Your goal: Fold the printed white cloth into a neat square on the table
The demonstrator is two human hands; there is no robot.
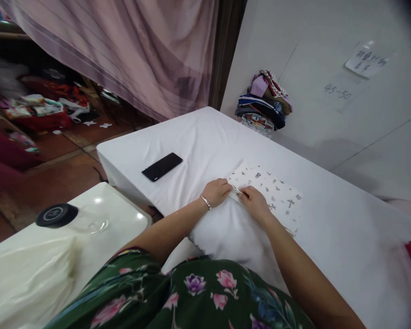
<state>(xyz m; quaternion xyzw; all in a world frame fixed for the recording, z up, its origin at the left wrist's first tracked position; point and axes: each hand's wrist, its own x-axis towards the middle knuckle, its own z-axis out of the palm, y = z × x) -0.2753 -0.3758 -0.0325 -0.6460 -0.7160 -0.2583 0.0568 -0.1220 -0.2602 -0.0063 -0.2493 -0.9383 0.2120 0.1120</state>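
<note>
A white cloth with small printed figures (279, 189) lies flat on the white-covered table in front of me. My left hand (216, 191), with a bracelet at its wrist, pinches the cloth's near left corner. Close beside it, my right hand (255, 201) has its fingertips closed on the same edge. Between the two hands the edge looks gathered or folded in thin layers. My right forearm covers part of the cloth's near side.
A black phone (162, 167) lies left on the table (198, 137). Folded clothes (262, 105) are stacked by the wall. At lower left, a white side table (113, 205) carries a clear container with a black lid (56, 215) and pale fabric (30, 278). A pink curtain (150, 50) hangs behind.
</note>
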